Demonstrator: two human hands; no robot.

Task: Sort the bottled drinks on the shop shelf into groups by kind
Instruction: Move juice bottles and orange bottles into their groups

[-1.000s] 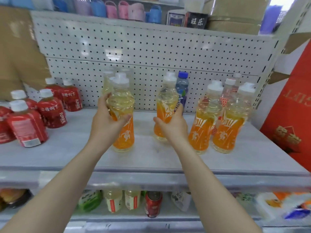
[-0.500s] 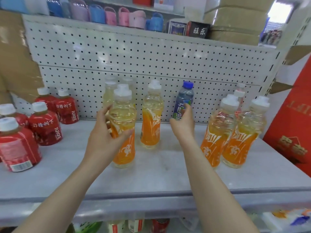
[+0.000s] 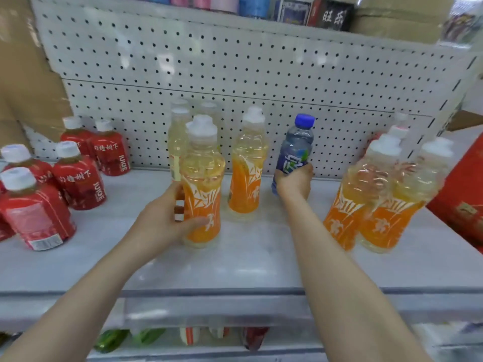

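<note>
My left hand (image 3: 164, 218) grips an orange-labelled drink bottle (image 3: 202, 184) standing on the grey shelf (image 3: 251, 259). A second orange bottle (image 3: 247, 163) stands free just to its right. My right hand (image 3: 295, 182) holds the lower part of a blue-capped, blue-labelled bottle (image 3: 296, 145) near the pegboard. Two more orange bottles (image 3: 376, 194) stand together at the right, blurred. Pale yellow bottles (image 3: 179, 137) stand behind the one in my left hand. Several red juice bottles (image 3: 75, 176) are grouped at the left.
A white pegboard (image 3: 235, 74) backs the shelf. Red-patterned bottles (image 3: 397, 129) peek out behind the right orange pair. A red carton (image 3: 462, 205) stands at the far right. A lower shelf holds green, white and red drinks (image 3: 188, 335). Boxes and slippers fill the upper shelf.
My right hand let go of the second orange bottle, leaving it beside the first, and moved right to take hold of the blue bottle. My left hand kept its grip, sliding lower.
</note>
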